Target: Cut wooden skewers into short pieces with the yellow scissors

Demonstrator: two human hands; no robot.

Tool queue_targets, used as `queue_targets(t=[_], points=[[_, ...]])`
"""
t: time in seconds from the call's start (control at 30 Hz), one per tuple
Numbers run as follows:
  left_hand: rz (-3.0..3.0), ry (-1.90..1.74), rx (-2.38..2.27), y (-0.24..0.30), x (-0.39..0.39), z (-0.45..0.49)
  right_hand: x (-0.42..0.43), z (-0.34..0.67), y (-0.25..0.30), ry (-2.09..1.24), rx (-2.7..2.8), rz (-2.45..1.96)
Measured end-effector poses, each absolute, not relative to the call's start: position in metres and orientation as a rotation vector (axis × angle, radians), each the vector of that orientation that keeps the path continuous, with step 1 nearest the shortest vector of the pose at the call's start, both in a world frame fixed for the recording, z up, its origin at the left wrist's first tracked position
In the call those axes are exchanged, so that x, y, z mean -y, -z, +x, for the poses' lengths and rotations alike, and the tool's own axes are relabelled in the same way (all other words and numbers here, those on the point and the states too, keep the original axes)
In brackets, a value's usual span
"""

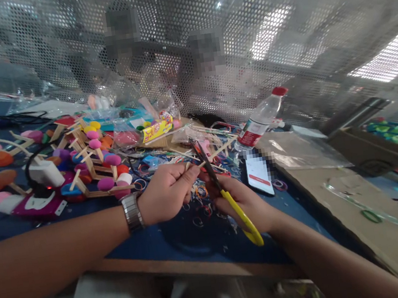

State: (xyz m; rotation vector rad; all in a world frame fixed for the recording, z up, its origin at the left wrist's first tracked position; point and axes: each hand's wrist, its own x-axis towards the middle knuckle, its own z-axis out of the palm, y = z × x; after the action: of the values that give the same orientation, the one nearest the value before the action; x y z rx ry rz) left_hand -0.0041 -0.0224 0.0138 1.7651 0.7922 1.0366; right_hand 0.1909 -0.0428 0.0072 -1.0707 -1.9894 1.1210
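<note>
My left hand (169, 189), with a metal-band watch (132, 211) at the wrist, is closed in a pinch on a thin wooden stick (201, 165). My right hand (245, 206) is wrapped round scissors (239, 214) with yellow handles. The dark blades point up and away from me and cross the stick just right of my left fingertips. Whether the blades touch the stick, I cannot tell. Beneath both hands, loose rubber bands and small scraps lie scattered on the blue table (181, 239).
To the left are stick models with coloured foam balls (105, 183) and a purple power strip (40, 201) with a white charger. A plastic bottle (259, 121) and a phone (258, 175) stand and lie right of my hands. Cardboard (323, 201) covers the right side; perforated mesh (170, 40) rises behind.
</note>
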Motion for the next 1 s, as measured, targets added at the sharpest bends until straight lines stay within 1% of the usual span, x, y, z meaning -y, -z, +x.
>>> queue_targets(t=[0.27, 0.5, 0.7, 0.8, 1.0], points=[[1.779, -1.051, -0.8, -0.013, 0.017, -0.007, 0.043, 0.191, -0.004, -1.096, 1.997, -1.118], [1.705, -1.023, -0.751, -0.01, 0.015, -0.007, 0.039, 0.189, -0.005, -1.209, 1.928, -1.048], [1.583, -0.897, -0.628, -0.013, 0.019, -0.004, 0.045, 0.193, -0.01, -1.361, 1.88, -0.971], [1.519, -0.815, -0.551, -0.014, 0.02, -0.003, 0.05, 0.195, -0.015, -1.312, 1.95, -0.988], [1.539, -0.863, -0.563, -0.012, 0.022, -0.001, 0.054, 0.198, -0.024, -1.266, 2.029, -1.057]])
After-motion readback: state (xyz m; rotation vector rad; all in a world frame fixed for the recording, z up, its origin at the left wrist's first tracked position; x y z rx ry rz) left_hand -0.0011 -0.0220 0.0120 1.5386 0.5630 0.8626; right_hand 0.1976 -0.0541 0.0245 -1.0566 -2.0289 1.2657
